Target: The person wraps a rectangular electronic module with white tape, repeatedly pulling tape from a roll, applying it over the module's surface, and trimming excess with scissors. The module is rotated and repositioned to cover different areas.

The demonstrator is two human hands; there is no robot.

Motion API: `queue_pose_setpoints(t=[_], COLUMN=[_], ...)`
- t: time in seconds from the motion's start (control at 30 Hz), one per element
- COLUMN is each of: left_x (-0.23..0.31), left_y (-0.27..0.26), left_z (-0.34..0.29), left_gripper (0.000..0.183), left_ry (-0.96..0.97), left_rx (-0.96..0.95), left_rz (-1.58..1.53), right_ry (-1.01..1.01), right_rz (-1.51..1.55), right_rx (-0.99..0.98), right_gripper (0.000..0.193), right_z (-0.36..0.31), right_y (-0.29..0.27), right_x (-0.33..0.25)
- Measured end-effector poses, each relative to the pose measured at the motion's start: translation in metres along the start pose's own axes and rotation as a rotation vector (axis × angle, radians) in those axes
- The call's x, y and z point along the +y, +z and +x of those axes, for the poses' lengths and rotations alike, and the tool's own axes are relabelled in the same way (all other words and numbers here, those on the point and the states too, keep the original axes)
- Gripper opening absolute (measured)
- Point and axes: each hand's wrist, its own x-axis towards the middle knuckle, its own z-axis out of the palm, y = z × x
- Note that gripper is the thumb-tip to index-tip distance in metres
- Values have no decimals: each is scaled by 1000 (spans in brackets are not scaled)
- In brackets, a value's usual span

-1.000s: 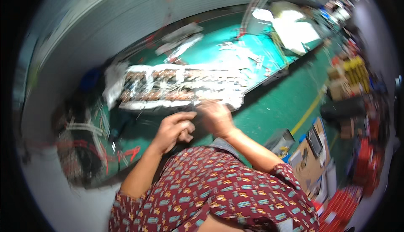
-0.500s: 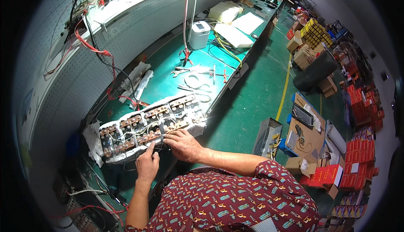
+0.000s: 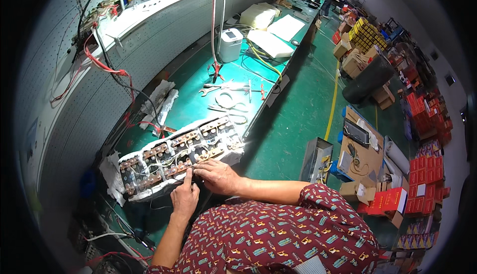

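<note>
A long battery pack (image 3: 158,151) lies slantwise on the green bench, wrapped in white padding. Copper bars with bolts and thin white wires run along its top. My left hand (image 3: 185,199) stretches its index finger to the pack's near long edge, and its other fingers curl in. Right beside that fingertip, my right hand (image 3: 218,176) rests over the same edge with its fingers bent together. Whatever those fingertips pinch is hidden or too small to make out.
Beyond the pack lie a wrench (image 3: 209,91), a tape roll (image 3: 224,99) and pliers (image 3: 226,110). Red and black clips (image 3: 216,70) hang near a white device (image 3: 231,45). A cable with red ends crosses left. Cartons (image 3: 380,202) and a metal box (image 3: 316,160) stand right.
My left hand has shifted right along the pack's edge, its index fingertip now close to my right fingers. The right hand stays nearly in place. A distant person has come into view.
</note>
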Motion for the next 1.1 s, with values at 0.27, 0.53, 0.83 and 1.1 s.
queue_pose_setpoints(t=[0.27,0.53,0.83,1.1], left_x=[3,-19,-12,-79], left_y=[4,-13,-16,-40], left_z=[2,-13,-23,-90], left_gripper=[67,75,56,22], left_ry=[3,-33,-109,-306], left_rx=[-58,-70,-23,715], left_rz=[52,87,-226,-506], right_ry=[40,9,101,-82], right_rz=[-157,-164,-189,132], right_rx=[4,-63,-97,-170], right_gripper=[55,53,54,44], right_z=[-5,-12,-13,44], right_y=[0,-21,-28,18], right_x=[-10,9,2,-66])
